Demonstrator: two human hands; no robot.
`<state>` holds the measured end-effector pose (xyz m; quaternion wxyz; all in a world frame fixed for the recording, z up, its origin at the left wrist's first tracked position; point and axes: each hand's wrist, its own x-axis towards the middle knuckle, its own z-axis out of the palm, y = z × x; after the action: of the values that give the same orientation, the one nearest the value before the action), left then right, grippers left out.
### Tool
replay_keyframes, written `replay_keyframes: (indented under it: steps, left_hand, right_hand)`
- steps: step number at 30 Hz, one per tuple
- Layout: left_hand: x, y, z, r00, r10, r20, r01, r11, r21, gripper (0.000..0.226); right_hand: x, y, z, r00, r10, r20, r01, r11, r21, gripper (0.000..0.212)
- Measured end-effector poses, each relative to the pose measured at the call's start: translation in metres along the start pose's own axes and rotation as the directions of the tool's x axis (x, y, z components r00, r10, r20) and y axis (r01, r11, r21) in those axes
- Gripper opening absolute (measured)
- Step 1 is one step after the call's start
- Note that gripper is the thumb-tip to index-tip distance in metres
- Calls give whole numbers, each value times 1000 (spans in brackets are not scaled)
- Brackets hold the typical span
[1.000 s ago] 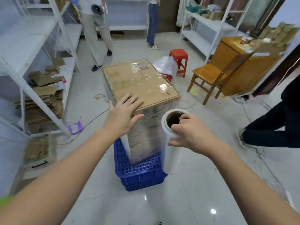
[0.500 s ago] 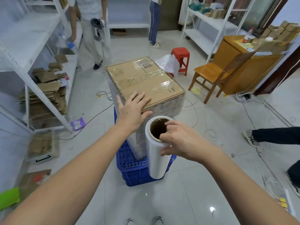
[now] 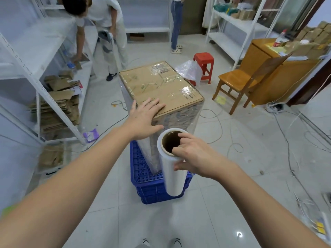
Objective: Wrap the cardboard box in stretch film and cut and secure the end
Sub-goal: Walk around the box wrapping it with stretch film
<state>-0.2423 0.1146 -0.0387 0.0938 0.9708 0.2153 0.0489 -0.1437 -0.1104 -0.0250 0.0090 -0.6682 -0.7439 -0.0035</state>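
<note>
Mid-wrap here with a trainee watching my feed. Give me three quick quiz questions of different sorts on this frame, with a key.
1. True or false: the left hand lies flat on the near top corner of the cardboard box.
2. Multiple choice: the right hand holds the stretch film roll by (A) a handle at its lower end, (B) fingers hooked into the top of its cardboard core, (C) both ends.
3. Fill in: the box stands on a blue ____.

Key: 1 true; 2 B; 3 crate.
</note>
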Motion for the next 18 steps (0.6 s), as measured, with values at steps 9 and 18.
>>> replay_keyframes:
  steps: [9, 18]
  left_hand:
    - [26, -57, -36, 910, 396, 124, -414, 884, 216, 107]
    - [66, -99, -23, 750, 638, 176, -660, 702, 266, 108]
  right_hand:
    - [15, -36, 8, 925, 378, -45, -381, 919, -99, 17]
    - [63, -50, 25, 762, 571, -306, -620, 779, -89, 51]
